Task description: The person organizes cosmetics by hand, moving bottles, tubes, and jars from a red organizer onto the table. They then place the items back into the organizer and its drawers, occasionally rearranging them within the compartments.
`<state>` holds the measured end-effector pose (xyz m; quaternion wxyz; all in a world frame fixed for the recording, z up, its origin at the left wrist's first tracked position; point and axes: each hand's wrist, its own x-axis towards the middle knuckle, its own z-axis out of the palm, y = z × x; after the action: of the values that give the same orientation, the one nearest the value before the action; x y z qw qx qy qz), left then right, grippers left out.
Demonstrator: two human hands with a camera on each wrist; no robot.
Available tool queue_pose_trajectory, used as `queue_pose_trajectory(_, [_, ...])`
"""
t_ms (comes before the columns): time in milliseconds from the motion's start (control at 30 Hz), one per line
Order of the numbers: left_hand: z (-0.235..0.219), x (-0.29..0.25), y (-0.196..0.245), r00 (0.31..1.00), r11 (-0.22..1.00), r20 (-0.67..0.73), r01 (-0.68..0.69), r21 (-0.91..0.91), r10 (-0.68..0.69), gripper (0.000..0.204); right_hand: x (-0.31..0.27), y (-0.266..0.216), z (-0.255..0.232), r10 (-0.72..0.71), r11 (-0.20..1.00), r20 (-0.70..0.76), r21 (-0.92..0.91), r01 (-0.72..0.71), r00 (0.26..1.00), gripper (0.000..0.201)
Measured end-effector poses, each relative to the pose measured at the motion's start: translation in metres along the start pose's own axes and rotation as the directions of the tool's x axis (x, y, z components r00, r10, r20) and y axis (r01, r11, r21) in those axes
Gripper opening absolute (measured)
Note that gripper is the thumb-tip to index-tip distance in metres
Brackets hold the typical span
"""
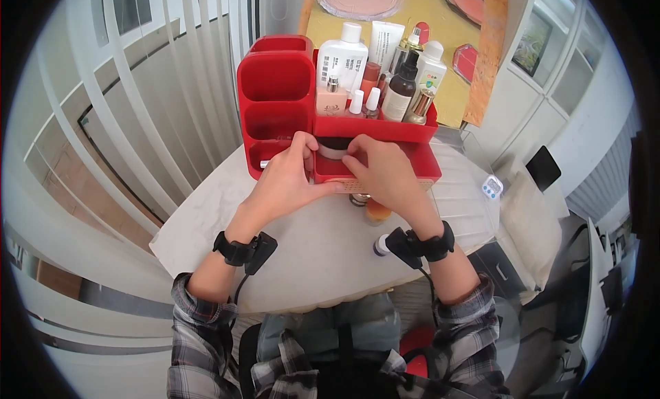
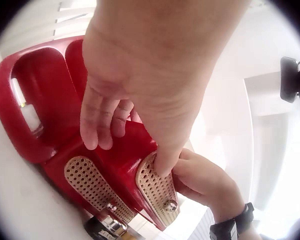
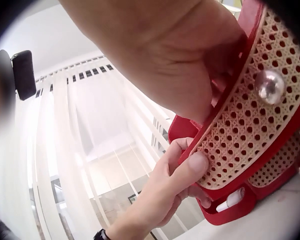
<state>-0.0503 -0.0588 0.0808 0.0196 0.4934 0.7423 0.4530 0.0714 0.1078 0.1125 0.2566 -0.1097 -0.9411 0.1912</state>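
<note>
A red drawer (image 1: 427, 167) with a woven cane front (image 2: 157, 192) and a round metal knob (image 3: 270, 86) stands pulled out of a red cosmetics organizer (image 1: 375, 127). My left hand (image 1: 283, 181) grips the drawer's left front corner, its thumb on the cane panel and its fingers curled over the side. My right hand (image 1: 386, 173) reaches over the front into the drawer. There its curled fingertips pinch the right end of a pale curved item (image 1: 333, 152), dark above, whose kind does not show. The right fingertips are hidden in the right wrist view.
Bottles and tubes, including a white bottle (image 1: 342, 59) and a dark pump bottle (image 1: 401, 90), crowd the organizer's top. To its left rise red open compartments (image 1: 276, 81). Small jars (image 1: 377, 212) stand before the drawers, and a white timer (image 1: 492, 187) is at the right.
</note>
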Motion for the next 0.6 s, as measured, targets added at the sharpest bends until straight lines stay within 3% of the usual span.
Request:
queue_pose_trajectory(33, [0.001, 0.000, -0.003, 0.999, 1.000, -0.035, -0.030, -0.010, 0.029, 0.072, -0.003, 0.002, 0.001, -0.149, 0.989, -0.111, -0.004, 0.149, 0.983, 0.017])
queue_pose_trajectory(67, [0.001, 0.000, -0.005, 0.999, 1.000, -0.034, -0.029, -0.009, 0.029, 0.072, -0.008, 0.005, -0.002, -0.148, 0.989, -0.112, -0.002, 0.149, 0.983, 0.017])
queue_pose_trajectory(133, [0.002, 0.000, -0.005, 0.999, 0.999, -0.013, -0.030, -0.021, 0.030, 0.070, -0.023, -0.005, -0.028, -0.303, 0.953, -0.299, -0.084, 0.292, 0.905, 0.018])
queue_pose_trajectory(167, [0.002, 0.000, -0.006, 1.000, 0.999, -0.014, -0.021, -0.026, 0.021, 0.070, -0.037, -0.012, -0.043, -0.303, 0.953, -0.289, -0.082, 0.292, 0.908, 0.018])
queue_pose_trajectory(200, [0.002, 0.000, -0.008, 0.998, 0.998, -0.020, -0.060, -0.015, 0.060, 0.067, -0.055, -0.021, -0.059, -0.108, 0.992, -0.158, 0.056, 0.118, 0.982, 0.019])
queue_pose_trajectory(233, [0.002, 0.000, -0.009, 0.995, 0.995, -0.025, -0.099, -0.004, 0.098, 0.065, -0.072, -0.024, -0.066, 0.083, 0.983, 0.002, 0.162, -0.082, 0.997, 0.020])
queue_pose_trajectory(267, [0.003, 0.000, -0.009, 0.995, 0.996, -0.027, -0.091, -0.009, 0.091, 0.065, -0.086, -0.021, -0.066, 0.083, 0.984, 0.011, 0.159, -0.083, 0.997, 0.020])
queue_pose_trajectory(333, [0.004, 0.000, -0.007, 0.997, 0.997, -0.030, -0.068, -0.044, 0.067, 0.060, -0.113, -0.013, -0.064, 0.079, 0.997, 0.271, -0.021, -0.076, 0.959, 0.026])
queue_pose_trajectory(433, [0.009, 0.001, -0.010, 0.994, 0.995, -0.057, -0.091, -0.038, 0.089, 0.059, -0.140, 0.024, -0.028, 0.023, 0.996, 0.357, -0.091, 0.010, 0.934, 0.030])
queue_pose_trajectory(567, [0.011, 0.002, -0.012, 0.994, 0.994, -0.075, -0.086, -0.060, 0.081, 0.060, -0.135, 0.031, -0.010, 0.026, 0.998, 0.321, -0.063, -0.006, 0.947, 0.030])
queue_pose_trajectory(600, [0.012, 0.002, -0.014, 0.993, 0.992, -0.084, -0.094, -0.088, 0.087, 0.060, -0.130, 0.022, -0.019, 0.026, 0.998, 0.272, 0.052, -0.042, 0.962, 0.030])
